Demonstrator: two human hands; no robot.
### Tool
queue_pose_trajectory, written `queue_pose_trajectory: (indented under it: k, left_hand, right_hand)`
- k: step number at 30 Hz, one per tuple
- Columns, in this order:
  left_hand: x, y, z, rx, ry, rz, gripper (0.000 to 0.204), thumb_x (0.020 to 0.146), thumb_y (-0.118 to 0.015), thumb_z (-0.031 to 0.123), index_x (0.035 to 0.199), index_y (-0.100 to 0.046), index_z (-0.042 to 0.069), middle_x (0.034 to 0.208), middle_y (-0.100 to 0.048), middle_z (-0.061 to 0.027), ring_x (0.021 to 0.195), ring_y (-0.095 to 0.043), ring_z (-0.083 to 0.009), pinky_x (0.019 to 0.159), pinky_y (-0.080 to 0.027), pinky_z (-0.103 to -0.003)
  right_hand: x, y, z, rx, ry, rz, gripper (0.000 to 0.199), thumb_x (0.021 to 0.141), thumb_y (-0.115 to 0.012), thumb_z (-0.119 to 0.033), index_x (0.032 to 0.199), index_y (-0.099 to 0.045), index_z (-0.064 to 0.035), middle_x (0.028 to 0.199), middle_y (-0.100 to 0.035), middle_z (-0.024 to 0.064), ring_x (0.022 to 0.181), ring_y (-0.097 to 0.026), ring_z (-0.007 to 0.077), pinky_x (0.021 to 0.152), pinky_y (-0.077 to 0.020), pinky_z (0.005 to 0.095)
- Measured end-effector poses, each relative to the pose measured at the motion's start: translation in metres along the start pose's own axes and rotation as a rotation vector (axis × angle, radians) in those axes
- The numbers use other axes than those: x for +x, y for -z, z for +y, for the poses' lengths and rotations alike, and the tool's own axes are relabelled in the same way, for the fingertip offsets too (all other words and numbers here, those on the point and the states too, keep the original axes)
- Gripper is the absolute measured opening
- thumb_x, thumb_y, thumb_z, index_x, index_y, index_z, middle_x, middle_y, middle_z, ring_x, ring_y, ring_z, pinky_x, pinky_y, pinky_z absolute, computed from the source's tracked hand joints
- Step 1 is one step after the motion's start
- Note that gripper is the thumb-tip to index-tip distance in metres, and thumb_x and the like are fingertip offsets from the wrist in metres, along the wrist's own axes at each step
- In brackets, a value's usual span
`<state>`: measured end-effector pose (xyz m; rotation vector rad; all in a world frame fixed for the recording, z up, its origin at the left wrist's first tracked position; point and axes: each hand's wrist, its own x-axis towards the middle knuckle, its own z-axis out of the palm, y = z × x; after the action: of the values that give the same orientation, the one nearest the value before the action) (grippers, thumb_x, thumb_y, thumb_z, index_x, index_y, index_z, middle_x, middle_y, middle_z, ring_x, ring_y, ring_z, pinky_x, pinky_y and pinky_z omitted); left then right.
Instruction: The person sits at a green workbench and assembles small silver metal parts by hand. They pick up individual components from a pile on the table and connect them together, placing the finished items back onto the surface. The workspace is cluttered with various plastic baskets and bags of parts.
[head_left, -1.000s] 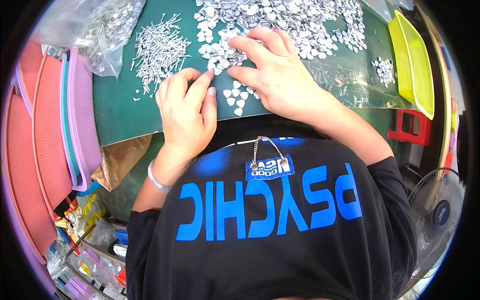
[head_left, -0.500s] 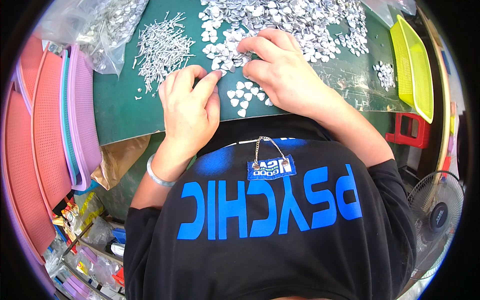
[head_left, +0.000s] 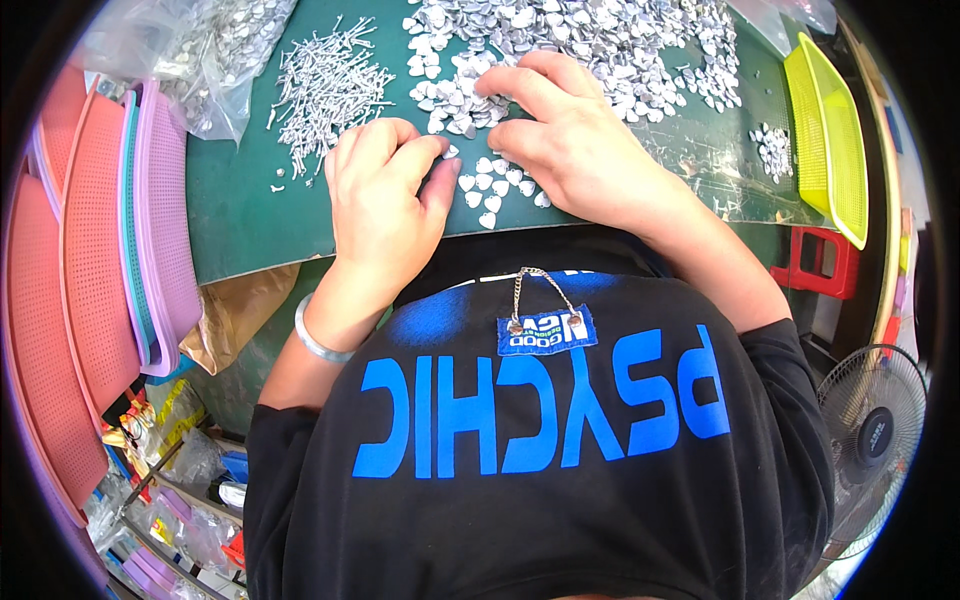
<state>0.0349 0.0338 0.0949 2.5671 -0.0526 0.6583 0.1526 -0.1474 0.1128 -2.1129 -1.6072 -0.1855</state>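
Observation:
A green mat (head_left: 250,215) holds a big spread of small silver heart-shaped pieces (head_left: 600,40) and a pile of thin silver pins (head_left: 325,85). My left hand (head_left: 380,205) rests on the mat with fingers curled, its fingertips pinched at a heart piece near a small row of hearts (head_left: 495,185). My right hand (head_left: 565,140) lies flat, fingers spread over the near edge of the heart pile, touching the pieces. What sits under either palm is hidden.
Pink and purple mesh trays (head_left: 100,260) stand stacked at the left. A clear bag of silver pieces (head_left: 200,55) lies at the top left. A yellow basket (head_left: 830,140) sits at the right, a red stool (head_left: 815,265) and a fan (head_left: 870,430) below it.
Both hands have shifted slightly nearer to me on the mat. My left fingers have curled in toward the small row of hearts.

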Motion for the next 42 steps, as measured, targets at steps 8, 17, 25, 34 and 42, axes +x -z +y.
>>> queue_pose_trajectory:
  k: [8,17,25,34,42]
  left_hand:
    - [0.005,-0.001,-0.002,-0.038,0.034,-0.027,0.015,0.070,-0.077,0.007,0.081,-0.066,0.008,0.086,-0.057,-0.0050,0.087,-0.055,-0.0271,0.079,-0.040,-0.040]
    - [0.011,0.008,-0.007,-0.084,0.065,-0.064,0.015,0.069,-0.075,0.007,0.077,-0.063,0.006,0.085,-0.058,-0.0060,0.086,-0.055,-0.0273,0.079,-0.042,-0.040]
    - [0.035,0.027,-0.023,-0.296,0.197,0.030,0.013,0.076,-0.075,0.010,0.080,-0.064,0.004,0.081,-0.063,-0.0047,0.077,-0.060,-0.0190,0.070,-0.048,-0.031]
    - [0.034,0.029,-0.019,-1.251,0.735,-0.114,0.010,0.088,-0.067,0.001,0.097,-0.063,0.000,0.083,-0.067,-0.0046,0.073,-0.065,-0.0110,0.063,-0.050,-0.021]
    - [0.030,0.016,-0.029,-2.045,0.909,-0.344,0.033,0.101,-0.048,0.021,0.111,-0.061,-0.008,0.104,-0.067,-0.0158,0.094,-0.067,-0.0265,0.083,-0.055,-0.036]
  right_hand:
    - [0.003,0.000,-0.001,-0.016,-0.060,0.084,0.015,0.072,-0.068,-0.013,0.084,-0.070,-0.0035,0.112,-0.060,0.0087,0.109,-0.052,0.0293,0.094,-0.0428,0.0426]
    - [0.017,-0.011,-0.002,-0.055,0.016,0.040,0.014,0.074,-0.063,-0.012,0.085,-0.071,-0.0065,0.106,-0.059,0.0072,0.107,-0.052,0.0265,0.090,-0.0427,0.0392]
    - [0.018,-0.009,0.001,0.021,0.021,0.075,0.011,0.070,-0.070,-0.011,0.079,-0.070,-0.0041,0.103,-0.059,0.0062,0.105,-0.052,0.0253,0.090,-0.0426,0.0382]
    - [0.025,-0.010,0.001,0.032,0.039,0.098,0.010,0.073,-0.073,-0.013,0.079,-0.069,-0.0050,0.100,-0.059,0.0058,0.098,-0.052,0.0267,0.086,-0.0447,0.0379]
    - [0.048,0.005,0.000,0.274,0.018,0.203,0.012,0.079,-0.071,-0.007,0.092,-0.071,-0.0064,0.098,-0.062,0.0053,0.095,-0.055,0.0269,0.084,-0.0449,0.0382]
